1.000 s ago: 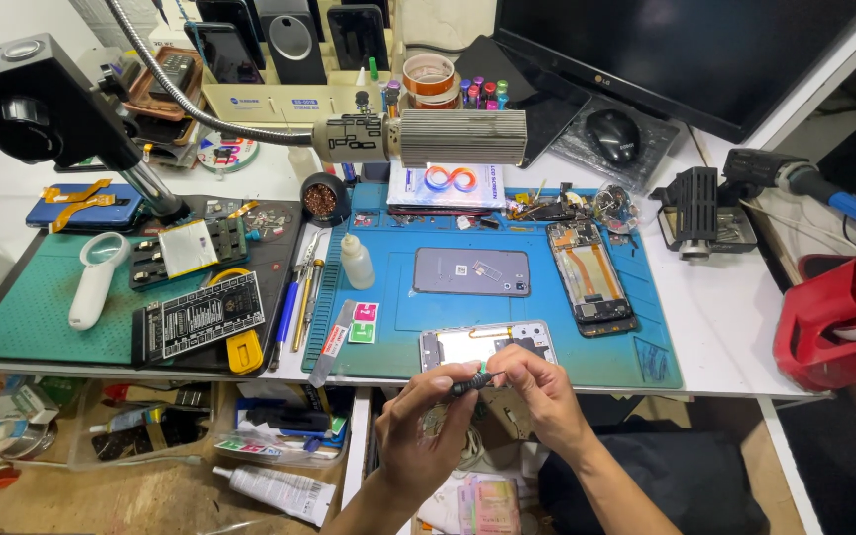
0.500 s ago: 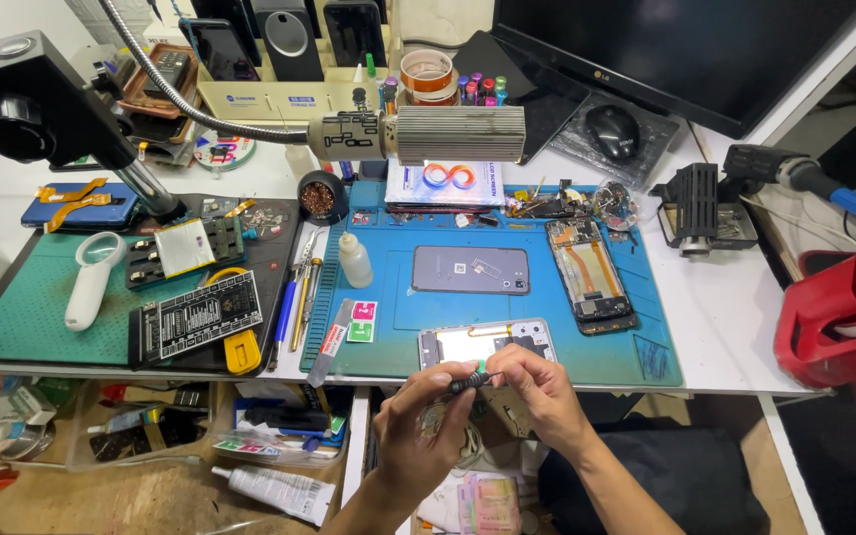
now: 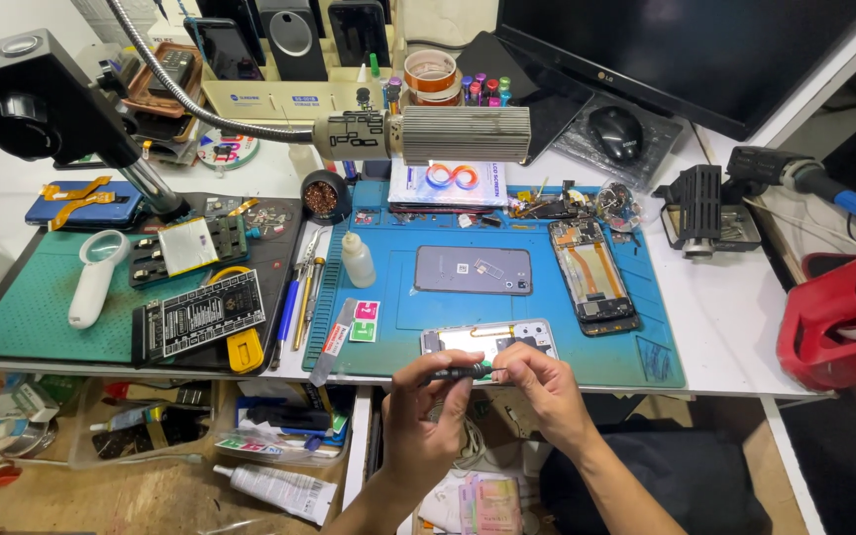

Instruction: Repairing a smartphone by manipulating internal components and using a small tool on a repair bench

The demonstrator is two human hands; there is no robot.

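**Near edge of the counter: both hands on a small tool**

At the front edge of the blue mat, I see both hands meeting just below an opened phone frame. Left hand pinches the dark handle of a thin screwdriver-like tool; right hand pinches its tip end, fingers closed round something too small for me to make out. Tool lies level between them, just in front of the frame, not touching it as far as I can tell.

Progress, as I judge it: the phone is already well apart. A grey back panel lies mid-mat, a second stripped body with orange flex to its right, loose parts at the mat's far edge. The near frame stays open, so reassembly or further stripping remains; which one I cannot tell.

Around: small squeeze bottle, tweezers and pens to the left, white counter beneath.
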